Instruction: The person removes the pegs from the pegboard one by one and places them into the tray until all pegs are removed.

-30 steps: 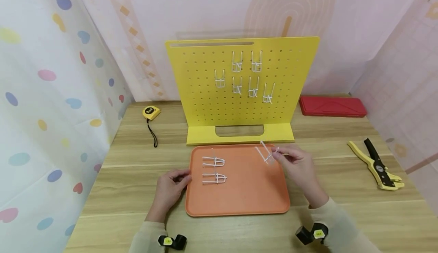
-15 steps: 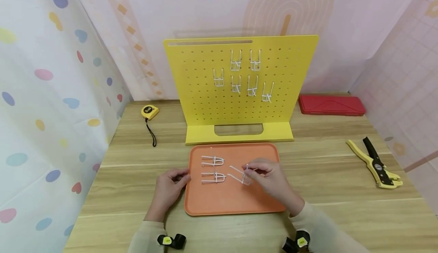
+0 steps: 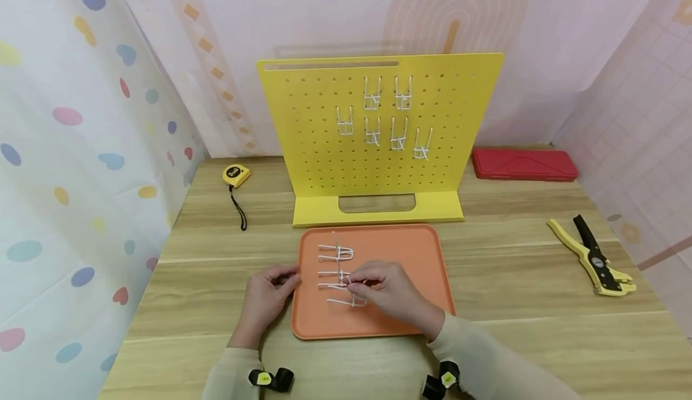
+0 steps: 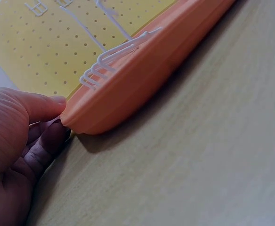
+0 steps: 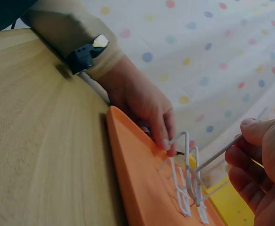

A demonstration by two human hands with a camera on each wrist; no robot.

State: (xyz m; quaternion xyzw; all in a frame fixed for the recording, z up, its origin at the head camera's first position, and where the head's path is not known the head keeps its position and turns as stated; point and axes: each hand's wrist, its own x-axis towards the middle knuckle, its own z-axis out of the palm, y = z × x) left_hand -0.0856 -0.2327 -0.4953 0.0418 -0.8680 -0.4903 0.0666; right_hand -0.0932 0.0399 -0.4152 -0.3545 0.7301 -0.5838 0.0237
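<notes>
My right hand (image 3: pixel 389 289) pinches a white wire pegboard hook (image 3: pixel 342 302) low over the left half of the orange tray (image 3: pixel 397 244). In the right wrist view, thumb and fingers grip the hook's straight rod (image 5: pixel 220 153). Two similar hooks lie on the tray: the upper hook (image 3: pixel 336 258) shows well, and the lower hook (image 3: pixel 327 274) is partly covered by the held one and my fingers. At the tray's left edge, my left hand (image 3: pixel 265 307) holds the rim, its thumb on top in the left wrist view (image 4: pixel 48 106). A yellow pegboard (image 3: pixel 319 160) bearing several hooks stands behind.
A yellow tape measure (image 3: pixel 236 175) with a black strap lies at the back left. On the right are a red case (image 3: pixel 524 164) and yellow-and-black pliers (image 3: pixel 594 262). Wooden tabletop (image 3: pixel 503 232) shows around the tray, with patterned curtains beyond.
My right hand has carried the hook left and down, from the tray's upper right corner to just below the lying hooks. The left hand has stayed at the rim.
</notes>
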